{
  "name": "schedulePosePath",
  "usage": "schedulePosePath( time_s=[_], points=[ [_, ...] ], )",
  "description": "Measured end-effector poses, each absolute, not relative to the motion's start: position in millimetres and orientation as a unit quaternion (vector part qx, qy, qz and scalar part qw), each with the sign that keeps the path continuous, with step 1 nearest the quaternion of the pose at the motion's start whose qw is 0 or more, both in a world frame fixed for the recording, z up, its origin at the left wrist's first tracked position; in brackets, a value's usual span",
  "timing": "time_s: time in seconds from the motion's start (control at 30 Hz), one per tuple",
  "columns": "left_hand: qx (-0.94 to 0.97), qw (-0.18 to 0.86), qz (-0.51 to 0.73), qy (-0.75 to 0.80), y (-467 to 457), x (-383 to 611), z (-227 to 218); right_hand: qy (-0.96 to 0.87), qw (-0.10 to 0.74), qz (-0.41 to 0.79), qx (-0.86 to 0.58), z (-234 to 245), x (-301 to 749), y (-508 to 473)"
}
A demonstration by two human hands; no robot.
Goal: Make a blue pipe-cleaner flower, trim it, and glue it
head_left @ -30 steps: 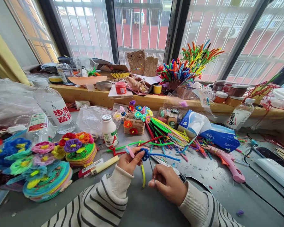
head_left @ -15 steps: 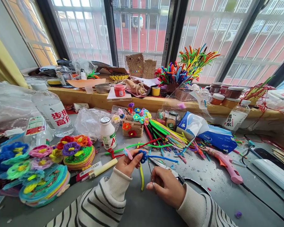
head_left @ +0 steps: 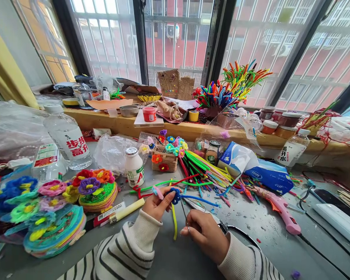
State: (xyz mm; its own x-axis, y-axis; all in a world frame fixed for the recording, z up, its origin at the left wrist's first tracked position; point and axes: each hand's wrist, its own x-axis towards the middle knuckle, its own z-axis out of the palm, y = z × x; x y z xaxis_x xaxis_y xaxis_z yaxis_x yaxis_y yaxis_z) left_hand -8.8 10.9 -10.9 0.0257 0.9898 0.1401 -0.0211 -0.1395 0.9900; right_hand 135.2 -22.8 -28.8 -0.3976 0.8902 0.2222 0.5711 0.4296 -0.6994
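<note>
A window with black frames (head_left: 175, 50) and pale bars fills the top of the frame, above a grey, scrap-strewn tabletop (head_left: 179, 260) that spreads across the lower half. Between them a long yellowish wooden ledge (head_left: 105, 119) crosses the frame. At the lower left lies a round, layered, multicoloured fuzzy disc (head_left: 58, 229); right of centre, a loose bundle of green, red and yellow fuzzy stems (head_left: 202, 165). A pink glue gun (head_left: 286, 216) lies at the right. At lower centre, the right hand (head_left: 207, 231) has thumb and fingers closed on a slim metal tool (head_left: 184, 213), its tip close to the blue coil. The left hand (head_left: 156, 206), at centre, pinches that fuzzy, dark blue coil (head_left: 175, 195) in its fingers; a straight blue fuzzy strand (head_left: 204, 200) extends rightward from it. Below the coil, a short yellow fuzzy strip (head_left: 174, 224) points downward.
</note>
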Motion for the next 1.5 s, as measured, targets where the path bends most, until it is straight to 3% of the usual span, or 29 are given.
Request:
schedulePosePath(
  time_s=[0.93, 1.13, 1.37, 1.5],
  points=[
    [0.513, 0.501, 0.531, 0.451, 11, -7, -11, -0.788, 0.295, 0.264, -0.472, -30, 138, -22],
    [0.41, 0.589, 0.559, 0.416, 12, -6, -8, -0.76, 0.365, 0.252, -0.475, -24, 138, -24],
    [0.372, 0.581, 0.565, 0.453, 21, -13, -3, -0.665, 0.493, 0.214, -0.519, 0, 160, -20],
    [0.323, 0.635, 0.543, 0.444, 19, -10, -1, -0.677, 0.434, 0.277, -0.526, -8, 157, -13]
  ],
)
